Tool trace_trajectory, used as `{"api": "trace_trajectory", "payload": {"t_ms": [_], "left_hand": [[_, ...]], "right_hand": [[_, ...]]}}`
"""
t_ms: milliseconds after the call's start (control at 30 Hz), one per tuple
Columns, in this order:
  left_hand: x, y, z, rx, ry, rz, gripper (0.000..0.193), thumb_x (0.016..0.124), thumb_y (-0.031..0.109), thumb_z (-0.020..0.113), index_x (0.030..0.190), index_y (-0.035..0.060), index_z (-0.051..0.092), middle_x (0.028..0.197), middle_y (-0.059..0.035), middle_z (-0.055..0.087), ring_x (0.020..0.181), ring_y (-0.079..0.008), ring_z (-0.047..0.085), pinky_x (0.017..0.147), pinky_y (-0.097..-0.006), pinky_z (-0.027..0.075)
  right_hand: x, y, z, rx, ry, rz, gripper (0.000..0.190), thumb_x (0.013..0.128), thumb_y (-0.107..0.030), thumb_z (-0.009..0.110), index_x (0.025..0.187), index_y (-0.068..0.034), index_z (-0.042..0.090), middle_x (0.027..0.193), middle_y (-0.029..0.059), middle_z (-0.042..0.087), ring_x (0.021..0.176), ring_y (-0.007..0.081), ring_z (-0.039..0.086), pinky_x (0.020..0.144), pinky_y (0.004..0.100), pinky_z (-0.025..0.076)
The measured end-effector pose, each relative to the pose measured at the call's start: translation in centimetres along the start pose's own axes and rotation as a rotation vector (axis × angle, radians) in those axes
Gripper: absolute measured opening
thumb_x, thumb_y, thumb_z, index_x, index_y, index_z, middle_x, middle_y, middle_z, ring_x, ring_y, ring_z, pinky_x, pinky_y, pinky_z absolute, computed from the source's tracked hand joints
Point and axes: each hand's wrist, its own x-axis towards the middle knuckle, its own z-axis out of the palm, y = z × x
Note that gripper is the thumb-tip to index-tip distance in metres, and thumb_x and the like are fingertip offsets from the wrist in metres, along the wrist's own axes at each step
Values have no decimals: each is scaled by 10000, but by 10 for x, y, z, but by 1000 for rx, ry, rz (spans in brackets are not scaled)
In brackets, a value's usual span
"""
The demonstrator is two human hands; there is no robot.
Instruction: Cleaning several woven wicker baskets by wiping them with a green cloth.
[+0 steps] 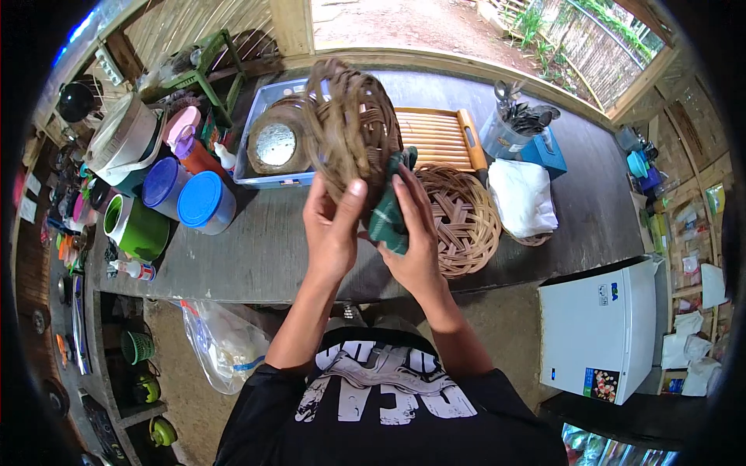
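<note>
A brown woven rattan basket plate (349, 122) is held up on edge above the counter, slightly blurred. My left hand (332, 227) grips its lower left side, thumb toward me. Against its right side my right hand (414, 233) presses a green plaid cloth (389, 224). Another woven rattan plate (460, 227) lies on the counter just right of my right hand. Behind the raised plate stands a blue-rimmed plastic tub (247, 157) with a round, brown-rimmed item (275, 144) in it; the plate hides part of the tub.
The dark counter (245, 262) carries a bamboo tray (434, 137), a cutlery container (507, 134), white tissues (523, 198) and a blue box (548, 154). Blue-lidded tubs (204, 201) and a green container (137, 227) crowd the left. A white freezer (594, 332) stands at right; a plastic bag (224, 349) lies below.
</note>
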Motion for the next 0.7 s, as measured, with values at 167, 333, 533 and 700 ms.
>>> {"api": "trace_trajectory", "payload": {"t_ms": [167,333,533,700], "left_hand": [[-4,-6,38,-24,-409,-59,470,985,128,595,1397,-39,443,1473,-193,455,1388,-262,428,1159,-393,337],[-11,-18,61,152,-526,-89,484,1006,179,563,1419,-32,424,1493,-203,429,1375,-306,450,1152,-418,343],[-22,-39,26,1029,135,520,486,956,175,669,1359,-35,496,1302,-142,592,1077,-206,610,906,-358,490],[-28,-74,-2,469,99,-183,428,994,173,602,1360,-33,521,1035,-59,666,849,-79,601,705,-233,495]], "right_hand": [[-20,-3,-17,329,305,219,579,889,-93,656,1400,60,431,1374,194,532,1242,291,546,1044,387,424],[-30,-4,-32,1104,796,902,473,1000,-283,610,1389,-42,491,1359,54,550,1221,174,522,1034,349,422],[-56,16,-71,1133,811,881,548,978,-349,618,1427,-75,464,1393,44,528,1279,201,490,1085,396,394],[-66,21,-100,1093,644,923,578,981,-408,605,1397,-28,478,1349,81,568,1202,206,571,1015,385,471]]}}
